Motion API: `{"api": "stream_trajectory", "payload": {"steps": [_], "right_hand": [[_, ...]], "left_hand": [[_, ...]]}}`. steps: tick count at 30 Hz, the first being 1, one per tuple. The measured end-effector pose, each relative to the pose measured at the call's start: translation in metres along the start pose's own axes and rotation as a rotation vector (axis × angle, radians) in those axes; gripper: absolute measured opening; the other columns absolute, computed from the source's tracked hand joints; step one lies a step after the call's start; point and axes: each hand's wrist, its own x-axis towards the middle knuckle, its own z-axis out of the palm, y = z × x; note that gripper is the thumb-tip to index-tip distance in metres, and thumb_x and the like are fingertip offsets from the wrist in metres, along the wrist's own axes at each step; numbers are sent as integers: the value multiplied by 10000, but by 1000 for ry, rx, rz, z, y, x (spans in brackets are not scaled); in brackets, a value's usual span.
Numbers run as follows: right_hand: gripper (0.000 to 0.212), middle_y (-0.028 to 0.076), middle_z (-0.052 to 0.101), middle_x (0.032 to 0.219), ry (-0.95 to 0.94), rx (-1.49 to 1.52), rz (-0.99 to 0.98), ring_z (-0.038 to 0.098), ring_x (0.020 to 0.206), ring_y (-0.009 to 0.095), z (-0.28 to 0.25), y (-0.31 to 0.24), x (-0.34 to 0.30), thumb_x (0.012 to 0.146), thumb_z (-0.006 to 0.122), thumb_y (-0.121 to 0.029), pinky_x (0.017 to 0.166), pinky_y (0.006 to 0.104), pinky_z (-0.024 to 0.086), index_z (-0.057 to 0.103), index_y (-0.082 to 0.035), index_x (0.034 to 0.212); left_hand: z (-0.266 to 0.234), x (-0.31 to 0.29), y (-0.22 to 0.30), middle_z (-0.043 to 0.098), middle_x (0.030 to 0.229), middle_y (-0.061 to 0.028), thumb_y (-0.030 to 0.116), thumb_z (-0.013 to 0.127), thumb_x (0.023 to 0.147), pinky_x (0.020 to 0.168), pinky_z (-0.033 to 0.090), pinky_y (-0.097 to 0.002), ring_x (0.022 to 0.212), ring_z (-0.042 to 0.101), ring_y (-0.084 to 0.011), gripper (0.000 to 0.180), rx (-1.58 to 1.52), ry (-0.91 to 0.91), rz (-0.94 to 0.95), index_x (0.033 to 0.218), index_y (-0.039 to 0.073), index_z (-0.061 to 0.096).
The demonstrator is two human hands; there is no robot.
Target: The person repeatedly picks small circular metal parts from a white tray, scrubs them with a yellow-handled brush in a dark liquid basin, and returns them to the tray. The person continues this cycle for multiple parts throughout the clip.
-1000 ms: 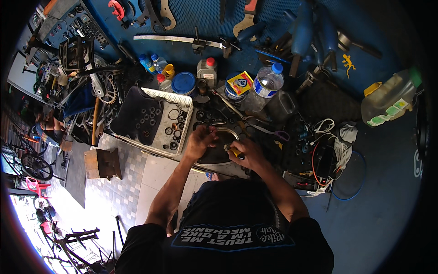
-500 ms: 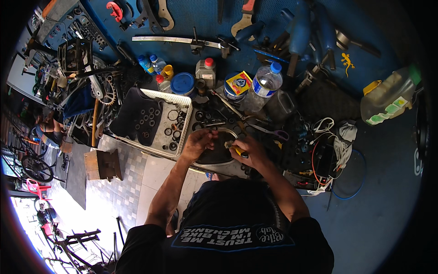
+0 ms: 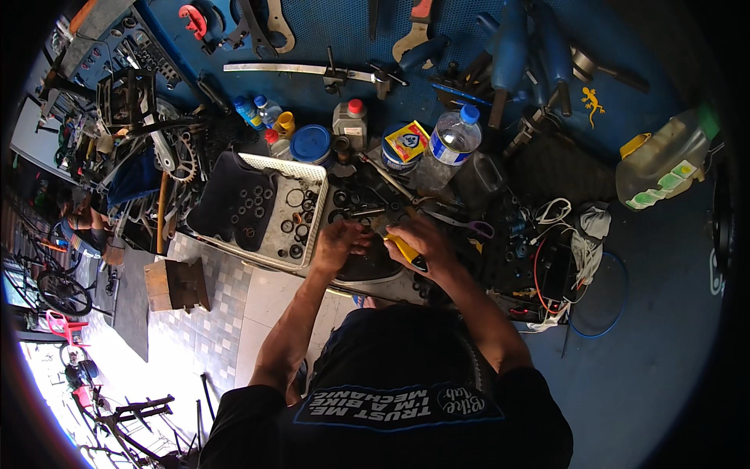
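My left hand [image 3: 337, 246] is closed, fingertips pinched round a small dark part too hidden to name. Close beside it, my right hand [image 3: 426, 244] grips a tool with a yellow-and-black handle [image 3: 404, 250]. Its working end points toward the left fingers and is hard to make out. Both hands are over a dark, shallow pan [image 3: 367, 271] with a pale rim. Left of the pan, a cream plastic basket [image 3: 322, 191] holds a black cloth [image 3: 226, 199] and several dark rings [image 3: 295, 197].
Behind the hands stand a blue-lidded tub [image 3: 311, 144], a grey bottle [image 3: 351, 125] and a blue-capped clear bottle [image 3: 455, 144]. Scissors with purple handles [image 3: 480, 227] lie to the right, before tangled white cables [image 3: 580, 258]. A cardboard box [image 3: 176, 284] stands at left.
My right hand has moved slightly up and left, turning the tool so more of its yellow handle shows. Its working end is now nearer my left fingers, which stay almost in place.
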Motion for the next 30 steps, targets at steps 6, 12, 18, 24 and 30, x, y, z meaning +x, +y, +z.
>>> {"api": "stream_trajectory", "payload": {"steps": [6,12,18,24,30], "right_hand": [[217,66,757,979,-9,-70,-34,712,895,274,18,4,9,900,861,-202,763,390,595,742,-82,1036],[228,51,752,851,-82,462,623,709,730,140,49,37,-2,1034,755,-317,600,299,534,723,-92,1035],[333,100,784,837,-128,832,1119,678,624,89,29,39,-8,1094,674,-406,492,240,475,693,-75,1126],[221,33,750,856,-145,445,627,714,760,121,26,39,-43,1035,782,-248,677,292,546,716,-38,1010],[192,120,750,865,-114,73,198,739,786,199,7,12,-36,961,827,-200,695,332,552,724,-40,987]], "left_hand": [[17,-6,5,773,935,-118,122,689,1064,753,618,-327,840,770,-203,116,378,38,298,1063,18,637],[24,-13,0,756,884,-98,73,699,1044,748,571,-334,821,742,-168,91,699,129,603,1054,9,635],[9,2,-8,738,979,-102,53,723,1036,784,638,-313,868,730,-151,111,394,38,359,1049,-12,634],[-3,14,-19,672,1057,-91,2,780,976,824,675,-337,931,724,-182,217,75,-33,179,1128,-19,627],[8,10,-10,642,1109,-90,-35,786,949,867,677,-342,1029,710,-195,387,26,48,122,1306,-42,640]]}}
